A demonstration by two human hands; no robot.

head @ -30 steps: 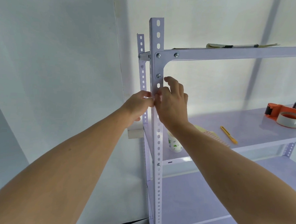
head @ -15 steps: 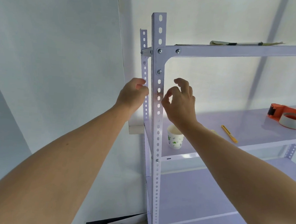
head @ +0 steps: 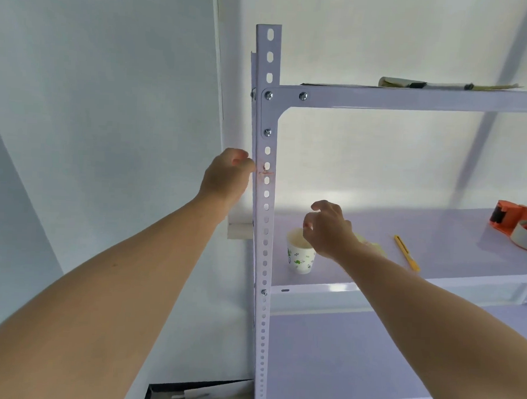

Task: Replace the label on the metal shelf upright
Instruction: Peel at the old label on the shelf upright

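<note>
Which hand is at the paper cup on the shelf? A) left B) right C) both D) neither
B: the right hand is at the rim of the paper cup, while the left hand is higher up, beside the metal upright.

Two hands (head: 226, 180) (head: 329, 230), one cup (head: 299, 257), one cutter (head: 406, 253)
</note>
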